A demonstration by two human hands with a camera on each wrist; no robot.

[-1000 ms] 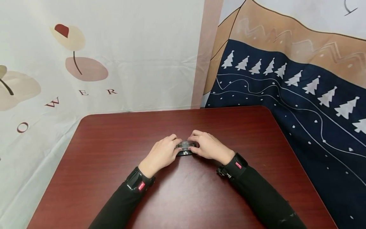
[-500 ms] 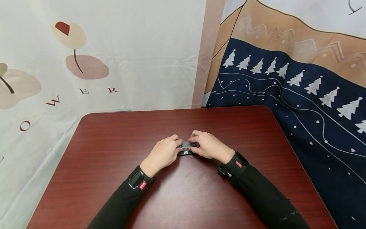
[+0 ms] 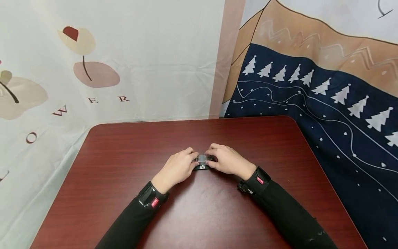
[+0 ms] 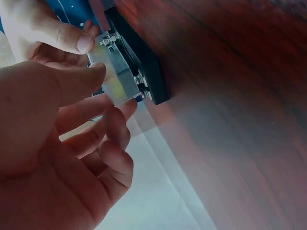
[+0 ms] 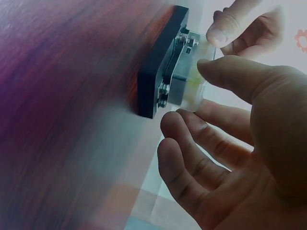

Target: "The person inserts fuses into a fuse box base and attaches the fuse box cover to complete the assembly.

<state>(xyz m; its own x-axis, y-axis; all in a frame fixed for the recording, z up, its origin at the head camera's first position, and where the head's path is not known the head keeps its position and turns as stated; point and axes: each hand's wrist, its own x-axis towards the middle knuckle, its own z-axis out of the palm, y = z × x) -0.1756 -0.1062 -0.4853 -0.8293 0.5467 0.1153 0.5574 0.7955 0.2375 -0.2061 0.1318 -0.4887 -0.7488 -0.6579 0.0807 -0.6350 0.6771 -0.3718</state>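
At the middle of the table lies a small device with a black rectangular base (image 4: 144, 62) and a clear box-like cover (image 3: 202, 159). Metal screws with nuts (image 5: 164, 93) show between cover and base in both wrist views, and something yellowish shows through the cover. My left hand (image 3: 177, 166) pinches the cover's left end, thumb on the near side and fingers on the far side. From the right, my right hand (image 3: 230, 159) pinches the other end the same way. The fingertips on the far side are partly hidden in the head view.
The reddish-brown wooden table (image 3: 199, 218) has rounded far corners. Behind it hangs a pale printed cloth (image 3: 164, 52), and a navy cloth with white trees (image 3: 280, 93) drops along the right side. Black wrist straps (image 3: 259, 176) are on both forearms.
Both hands stay at the device with nearly the same hold. The head view shifts very slightly.
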